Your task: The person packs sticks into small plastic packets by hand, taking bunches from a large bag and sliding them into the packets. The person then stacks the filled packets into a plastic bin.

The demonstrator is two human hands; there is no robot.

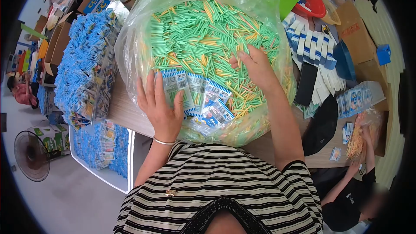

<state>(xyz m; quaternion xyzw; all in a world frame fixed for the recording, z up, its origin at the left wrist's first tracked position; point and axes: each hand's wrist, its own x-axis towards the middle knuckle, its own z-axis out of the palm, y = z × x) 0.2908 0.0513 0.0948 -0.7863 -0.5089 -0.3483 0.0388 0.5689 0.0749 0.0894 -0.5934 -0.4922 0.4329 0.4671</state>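
A large clear plastic bag (130,39) lies open before me, full of thin green, yellow and pink sticks (190,28). Several small blue-and-white printed packets (212,104) lie fanned out on the sticks at the bag's near side. My left hand (160,106), a bangle at its wrist, rests at the left edge of these packets with fingers spread. Over the right part of the pile, my right hand (256,70) has its thumb and fingers curled together around a few sticks; its fingertips are partly hidden.
A tall heap of blue packets (86,65) stands on the left, above a white-rimmed bin (99,141) of more packets. To the right are a black phone (305,84), white-and-blue folded cartons (310,43) and a co-worker's hands (366,138) near yellow sticks. A fan (32,155) stands lower left.
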